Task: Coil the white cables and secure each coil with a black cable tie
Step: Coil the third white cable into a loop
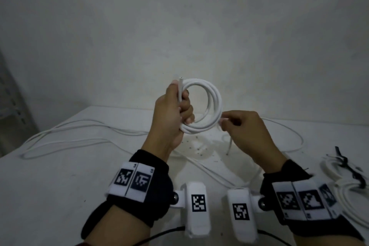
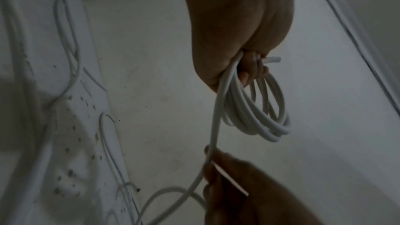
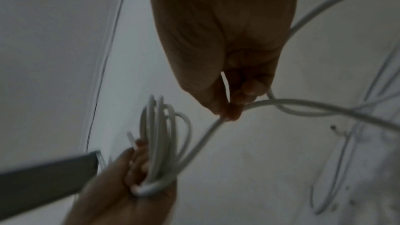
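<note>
My left hand [image 1: 179, 109] grips a coil of white cable [image 1: 214, 104] held upright above the table, several loops wide, with one cable end [image 1: 180, 82] sticking up past the thumb. In the left wrist view the same coil [image 2: 255, 119] hangs from my curled fingers. My right hand [image 1: 237, 124] pinches the free strand of that cable [image 3: 203, 136] just right of the coil, thumb against fingertips. The strand runs from the pinch back to the coil [image 3: 160, 143] and trails down to the table. Black cable ties [image 1: 347, 166] lie at the right edge.
Loose white cables [image 1: 65, 136] sprawl across the white table [image 1: 60, 185], left and right. Coiled white cables [image 1: 351, 195] with black ties lie at the right edge. A speckled patch [image 1: 197, 146] marks the table under my hands. A grey shelf [image 1: 12, 106] stands at far left.
</note>
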